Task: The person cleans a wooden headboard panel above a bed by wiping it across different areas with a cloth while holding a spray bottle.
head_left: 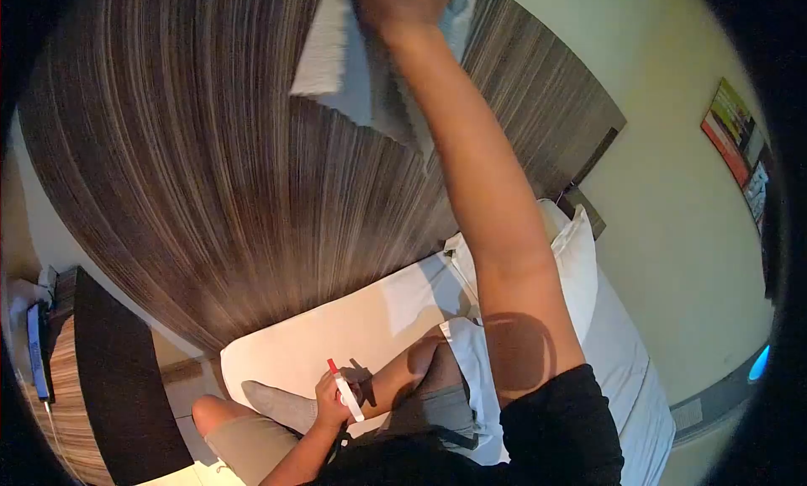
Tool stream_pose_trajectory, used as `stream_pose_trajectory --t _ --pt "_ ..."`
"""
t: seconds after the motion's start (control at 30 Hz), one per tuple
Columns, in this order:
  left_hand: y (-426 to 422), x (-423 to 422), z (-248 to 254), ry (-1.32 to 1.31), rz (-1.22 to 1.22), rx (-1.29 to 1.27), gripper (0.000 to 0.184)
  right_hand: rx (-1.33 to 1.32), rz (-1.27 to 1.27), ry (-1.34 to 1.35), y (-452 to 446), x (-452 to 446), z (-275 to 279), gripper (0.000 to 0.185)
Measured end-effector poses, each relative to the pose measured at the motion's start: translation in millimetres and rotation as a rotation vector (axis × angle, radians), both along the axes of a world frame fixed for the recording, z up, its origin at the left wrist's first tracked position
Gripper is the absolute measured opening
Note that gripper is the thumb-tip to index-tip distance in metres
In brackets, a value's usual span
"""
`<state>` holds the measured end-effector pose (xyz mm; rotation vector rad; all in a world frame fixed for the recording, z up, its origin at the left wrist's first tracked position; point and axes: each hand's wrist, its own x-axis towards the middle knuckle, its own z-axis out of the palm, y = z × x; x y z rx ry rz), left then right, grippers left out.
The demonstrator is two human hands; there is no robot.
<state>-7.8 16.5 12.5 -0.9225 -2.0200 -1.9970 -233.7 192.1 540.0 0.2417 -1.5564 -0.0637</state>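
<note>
I hold the white tube [347,398] above the bed [298,356] in a closed left grip [328,404], its length slanted, red end toward the wood-grain panel [210,150]; pale wall [664,234] at right. Right grip [412,2] over cloth [324,61]: closure I can't tell.

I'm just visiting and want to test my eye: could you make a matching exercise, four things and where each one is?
Things
1. Cloth
2. Red-tipped white object
3. Colourful picture
4. Pillow

Places
A. On the bed
B. At the raised right hand
C. On the wall at the right
D. In the lowered left hand

Pairs: 1-B; 2-D; 3-C; 4-A
</note>
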Motion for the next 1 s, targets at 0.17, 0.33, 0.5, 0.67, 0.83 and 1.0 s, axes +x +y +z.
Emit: stream_pose_trajectory --t 0.17,0.33,0.5,0.67,0.83,1.0 --pt "4 7 5 -0.135 -0.005 0.061 0.015 0.102 0.078 0.073 -28 -1 2 0.039" --pt "9 9 1 -0.227 -0.009 0.084 0.010 0.210 0.056 0.039 5 7 12 0.037" --pt "11 12 -18 -0.712 -0.137 0.408 0.006 0.068 -0.028 -0.046 50 17 18 0.038" --pt "9 11 1 -0.602 -0.103 0.309 0.012 0.071 -0.001 0.038 103 17 17 0.041" --pt "9 13 2 -0.488 -0.014 0.194 0.019 0.117 0.065 0.179 154 11 18 0.042" --pt "9 14 -2 -0.495 0.007 0.220 0.013 0.059 0.108 0.055 190 18 16 0.047"
